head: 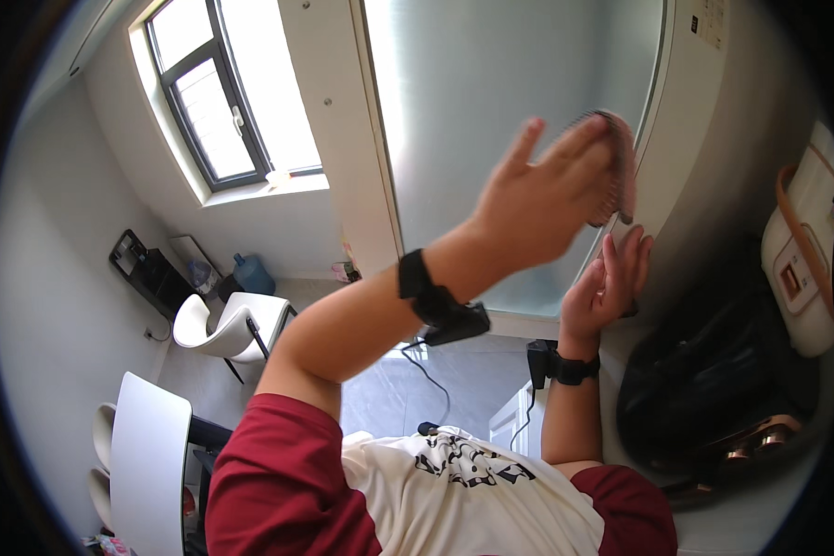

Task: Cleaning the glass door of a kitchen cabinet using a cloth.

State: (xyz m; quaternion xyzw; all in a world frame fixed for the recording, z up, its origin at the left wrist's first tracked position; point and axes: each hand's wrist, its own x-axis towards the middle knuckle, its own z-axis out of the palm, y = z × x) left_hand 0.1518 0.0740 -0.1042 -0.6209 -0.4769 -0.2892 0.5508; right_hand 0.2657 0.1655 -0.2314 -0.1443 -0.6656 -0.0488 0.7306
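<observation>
My left hand is raised in front of a frosted glass panel. It presses flat on a pink pad-like thing with a dark ridged edge, near the panel's right border; motion blur hides its exact kind. Lower and to the right, my right hand is upright with its fingers extended beside the white frame. Nothing shows in its fingers, and I cannot tell whether it touches the frame. Both wrists wear black bands with small cabled devices.
On the right stand a black appliance with copper-coloured knobs and a white appliance with a brown handle. To the left are a white chair, a white table, a blue water jug and a window.
</observation>
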